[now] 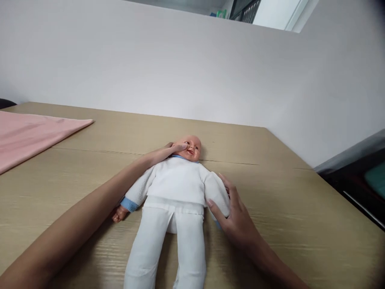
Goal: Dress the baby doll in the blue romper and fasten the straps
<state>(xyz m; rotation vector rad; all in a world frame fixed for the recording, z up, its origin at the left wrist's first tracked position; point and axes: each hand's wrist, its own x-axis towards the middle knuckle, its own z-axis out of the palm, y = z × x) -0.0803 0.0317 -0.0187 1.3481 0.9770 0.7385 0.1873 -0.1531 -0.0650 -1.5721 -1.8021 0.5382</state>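
A baby doll (177,182) lies on its back on the wooden table, its head toward the wall and its legs toward me. It wears a white fleecy top with blue collar and cuffs, and white trousers (191,245). My left hand (171,149) cups the side of the doll's head (194,146), with the thumb on its cheek and the other fingers hidden behind. Around the doll's sleeve (218,192), on the right, my right hand (236,212) is wrapped, thumb on the near side and fingers on the outer side.
A pink cloth (33,134) is spread on the table (285,204) at the left. Behind the table rises a white wall (168,68), with an opening at its top. Something black and teal (357,184) stands beyond the table's right edge.
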